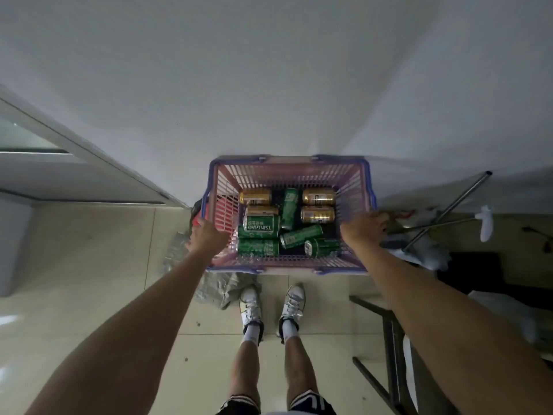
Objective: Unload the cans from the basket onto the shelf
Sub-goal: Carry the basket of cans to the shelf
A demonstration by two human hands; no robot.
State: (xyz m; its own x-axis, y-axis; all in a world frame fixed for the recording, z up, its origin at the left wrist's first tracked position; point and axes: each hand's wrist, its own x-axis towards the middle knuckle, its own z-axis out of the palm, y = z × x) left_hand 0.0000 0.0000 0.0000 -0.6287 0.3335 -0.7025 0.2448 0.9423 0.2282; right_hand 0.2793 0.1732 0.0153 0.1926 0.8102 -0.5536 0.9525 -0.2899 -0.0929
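Left grip (206, 238) curled over plastic basket (287, 159) left rim | right grip (363, 229) curled over its right rim | green Tsingtao cans (261, 226) and gold cans (317, 196) lie on their sides inside | tiled floor (89, 265) below

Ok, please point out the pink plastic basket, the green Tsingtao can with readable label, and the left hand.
pink plastic basket (287, 175): head view, far mesh wall.
green Tsingtao can (261, 226): head view, printed side.
left hand (208, 236): head view, back of hand.

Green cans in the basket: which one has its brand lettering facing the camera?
The green can at the left of the basket, beside a gold can: white TSINGTAO lettering, upside down; the others' is unreadable.
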